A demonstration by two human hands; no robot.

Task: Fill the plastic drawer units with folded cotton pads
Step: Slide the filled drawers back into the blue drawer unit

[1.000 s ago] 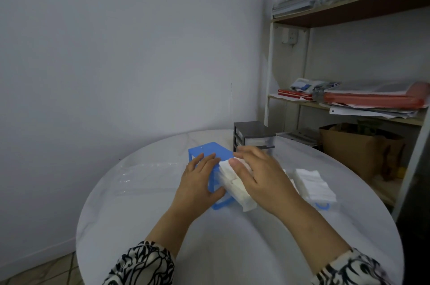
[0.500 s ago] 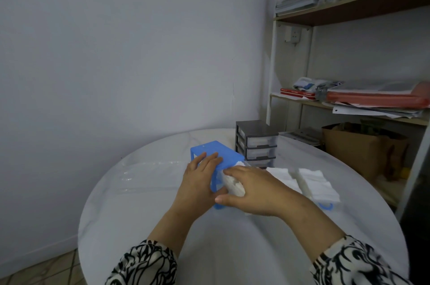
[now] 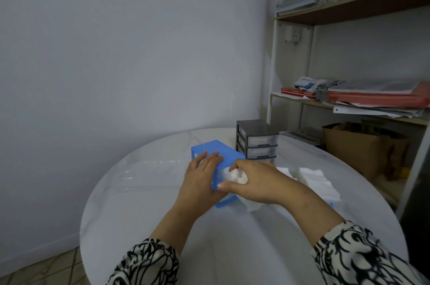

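On the round white worktop a blue plastic drawer unit stands at the middle, its flat top faintly speckled and its open front turned toward the person's right. The left hand lies over the unit's top and near corner, fingers nearly straight and spread, pressing on the plastic rather than curling round it. The right hand has its grip closed on a bunch of folded cotton pads, soft, white and slightly crumpled, held right at the mouth of the blue unit; the thumb runs along the near side of the bunch and the fingers arch over the top. More white pad material trails beneath that hand onto the worktop. Just beyond the right wrist lies a loose stack of cotton pads, flat, square-edged and layered. Behind the blue unit, touching or just beside it, stands a dark grey drawer unit with clear drawer fronts stacked one over another, all pushed in. Both sleeves carry a black-and-white pattern. To the right a shelf rack holds papers and red folders, with a brown cardboard box low beside it.
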